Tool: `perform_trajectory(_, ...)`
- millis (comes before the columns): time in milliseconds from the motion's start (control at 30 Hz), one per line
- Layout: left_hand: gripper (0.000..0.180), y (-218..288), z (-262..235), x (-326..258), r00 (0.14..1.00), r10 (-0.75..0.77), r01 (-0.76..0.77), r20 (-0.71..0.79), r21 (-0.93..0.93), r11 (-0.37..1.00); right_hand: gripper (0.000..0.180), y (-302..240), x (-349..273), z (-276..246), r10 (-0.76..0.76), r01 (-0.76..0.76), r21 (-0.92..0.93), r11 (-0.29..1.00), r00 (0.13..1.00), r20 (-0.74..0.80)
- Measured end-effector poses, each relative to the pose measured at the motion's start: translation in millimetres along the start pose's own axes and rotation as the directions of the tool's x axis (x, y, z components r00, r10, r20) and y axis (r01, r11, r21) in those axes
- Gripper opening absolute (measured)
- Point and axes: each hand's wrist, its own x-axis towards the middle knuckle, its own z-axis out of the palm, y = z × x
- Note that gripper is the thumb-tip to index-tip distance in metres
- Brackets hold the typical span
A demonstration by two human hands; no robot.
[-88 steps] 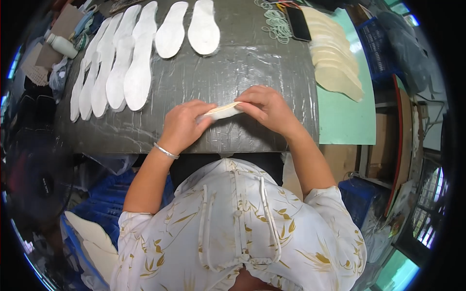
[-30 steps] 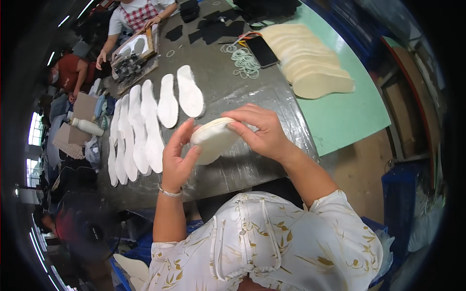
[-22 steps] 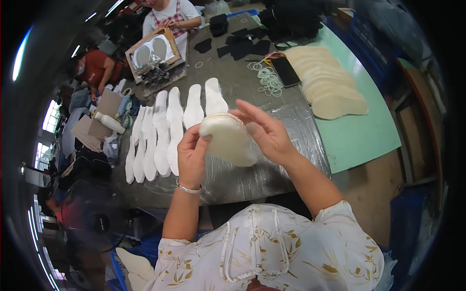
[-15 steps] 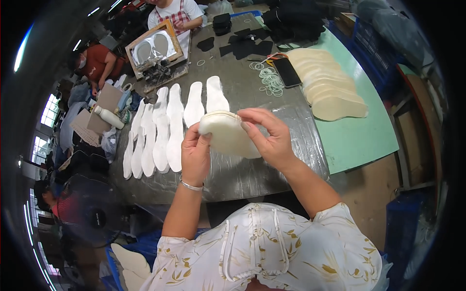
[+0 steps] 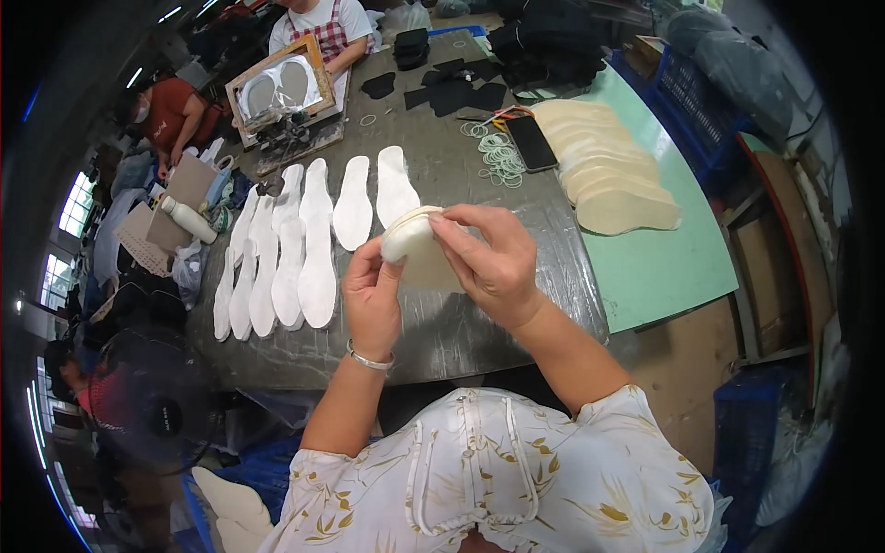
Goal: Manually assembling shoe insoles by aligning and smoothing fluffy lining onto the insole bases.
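Note:
A small stack of cream insoles (image 5: 426,263) is held up over the near part of the table, its rounded end tilted upward. My left hand (image 5: 373,295) is closed on the left edge, thumb on the near face. At the upper right edge my right hand (image 5: 493,263) pinches the insoles between thumb and fingers. The layers show as thin lines along the top; how many there are I cannot tell. Just beyond my hands lie white insoles (image 5: 354,203), spread in overlapping rows toward the left.
Fanned cream insoles (image 5: 608,166) rest on a green board (image 5: 659,276) at the right. A phone (image 5: 532,144) and pale rubber bands (image 5: 501,158) lie beside them. Black cut pieces (image 5: 456,92) and a wood-framed screen (image 5: 281,88) are farther back, near a co-worker (image 5: 318,32).
The right hand's thumb and fingers have closed in on the insoles' edge. The stack is tilted more and shows less of its face. The whole view has shifted slightly.

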Motion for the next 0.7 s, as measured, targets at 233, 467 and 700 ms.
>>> perform_trajectory(233,0.021,-4,-5,2,0.999,0.047,-0.046,-0.021,0.061,0.997,0.011,-1,18,-6,0.338,-0.402,0.375,0.836,0.914,0.226)
perform_trajectory(467,0.020,1,-8,1,0.998,0.061,-0.065,0.035,0.131,0.989,0.011,10,33,-14,0.104,-0.184,0.211,0.960,0.934,0.341)
perform_trajectory(700,0.018,1,14,-5,0.995,-0.009,0.016,-0.096,0.077,0.997,0.016,5,21,3,-0.056,0.058,-0.025,0.998,0.997,0.047)
